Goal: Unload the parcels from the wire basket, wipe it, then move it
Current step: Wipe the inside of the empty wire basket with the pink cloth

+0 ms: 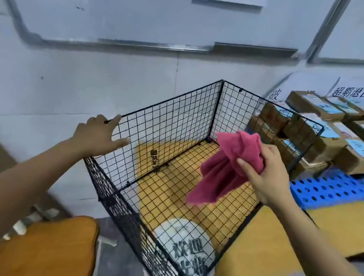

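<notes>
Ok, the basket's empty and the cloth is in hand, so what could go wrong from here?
1. The cloth hangs loose from the right hand. Its free end could snag on the grid of the wire basket.
2. The left hand only rests on a side panel's rim, so the basket may slide or flex under wiping.
3. The parcels are stacked just beyond the right panel. Moving the basket that way could knock them.

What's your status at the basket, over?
Left hand on wire basket rim. Right hand grips pink cloth over it. No parcels inside; stacked beside. Nothing blocking.
</notes>
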